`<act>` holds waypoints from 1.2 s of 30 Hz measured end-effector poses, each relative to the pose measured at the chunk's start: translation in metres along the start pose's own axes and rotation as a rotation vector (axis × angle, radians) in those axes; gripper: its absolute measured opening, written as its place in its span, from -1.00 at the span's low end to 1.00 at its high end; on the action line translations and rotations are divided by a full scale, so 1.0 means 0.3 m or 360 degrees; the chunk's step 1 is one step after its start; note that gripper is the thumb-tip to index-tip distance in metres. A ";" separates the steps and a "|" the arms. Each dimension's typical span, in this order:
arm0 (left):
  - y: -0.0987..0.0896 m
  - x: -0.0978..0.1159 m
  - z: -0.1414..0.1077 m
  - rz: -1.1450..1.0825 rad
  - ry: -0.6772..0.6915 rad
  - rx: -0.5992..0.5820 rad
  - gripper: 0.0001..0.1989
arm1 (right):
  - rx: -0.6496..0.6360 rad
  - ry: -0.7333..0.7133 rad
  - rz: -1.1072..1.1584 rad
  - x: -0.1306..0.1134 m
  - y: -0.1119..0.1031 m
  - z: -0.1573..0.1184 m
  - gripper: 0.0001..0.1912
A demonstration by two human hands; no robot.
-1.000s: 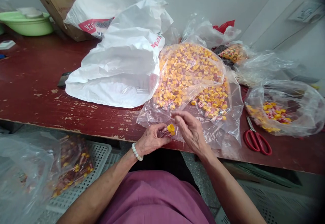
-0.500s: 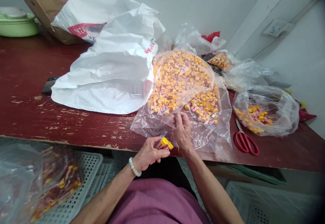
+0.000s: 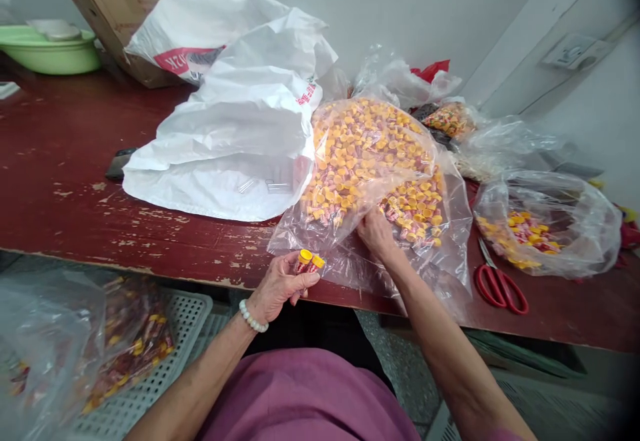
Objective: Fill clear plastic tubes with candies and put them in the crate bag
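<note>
My left hand (image 3: 274,287) at the edge of the surface (image 3: 200,241), pinching two red-patterned tubes (image 3: 304,265) with round yellow ends, my right hand (image 3: 377,232) stretched to the clear plastic bag (image 3: 291,233), grip too hidden to tell

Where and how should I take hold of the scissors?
Best by the red handles, coming from above and the table's front edge. The scissors seem to lie flat with their loops toward that edge, giving the fingers openings to enter. The blades point away, beside the small bag, so I'd avoid that end.
</note>
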State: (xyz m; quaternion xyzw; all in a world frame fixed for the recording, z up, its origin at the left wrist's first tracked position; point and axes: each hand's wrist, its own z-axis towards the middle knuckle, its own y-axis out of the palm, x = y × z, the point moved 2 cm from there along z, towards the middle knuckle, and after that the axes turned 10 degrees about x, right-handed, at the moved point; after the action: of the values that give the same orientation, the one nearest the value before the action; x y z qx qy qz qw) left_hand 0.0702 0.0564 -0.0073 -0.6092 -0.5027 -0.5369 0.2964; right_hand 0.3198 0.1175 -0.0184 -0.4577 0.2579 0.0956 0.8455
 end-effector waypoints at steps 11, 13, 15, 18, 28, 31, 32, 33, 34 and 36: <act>0.110 0.055 -0.003 0.0324 0.0082 -0.0218 -0.75 | -0.0037 0.0247 0.1264 -0.329 -0.207 -0.330 -0.83; 0.119 0.058 -0.003 0.0343 0.0145 -0.0228 -0.81 | -0.0054 0.0094 0.1104 -0.341 -0.202 -0.345 -0.86; 0.117 0.052 -0.001 0.0379 0.0212 -0.0219 -0.86 | -0.0093 -0.0161 0.0917 -0.339 -0.203 -0.346 -0.88; 0.108 0.038 0.003 0.0391 0.0250 -0.0221 -0.89 | -0.0132 -0.0530 0.0632 -0.339 -0.210 -0.348 -0.85; 0.084 0.013 -0.022 -0.0219 -0.0256 -0.0217 -0.87 | -0.0369 -0.0611 0.0657 -0.334 -0.165 -0.400 -0.24; 0.046 0.005 -0.026 -0.0485 -0.0429 -0.0186 -0.77 | -0.0270 -0.0664 0.0609 -0.333 -0.135 -0.398 0.10; 0.035 0.001 -0.029 -0.0582 -0.0470 -0.0145 -0.73 | -0.0287 -0.0740 0.0567 -0.338 -0.118 -0.403 0.14; 0.026 -0.006 -0.034 -0.0672 -0.0506 -0.0091 -0.70 | -0.0310 -0.0826 0.0533 -0.345 -0.101 -0.411 0.13; 0.020 -0.014 -0.040 -0.0760 -0.0535 -0.0022 -0.68 | -0.0323 -0.0899 0.0515 -0.355 -0.083 -0.421 0.08; 0.008 -0.035 -0.052 -0.0903 -0.0567 0.0110 -0.68 | -0.0274 -0.0979 0.0523 -0.380 -0.047 -0.440 -0.07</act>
State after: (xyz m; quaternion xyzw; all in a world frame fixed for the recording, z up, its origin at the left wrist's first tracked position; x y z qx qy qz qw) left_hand 0.0678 0.0385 -0.0128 -0.5189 -0.7140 -0.4658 0.0632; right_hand 0.1827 0.0093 -0.0075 -0.4296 0.0524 0.3850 0.8151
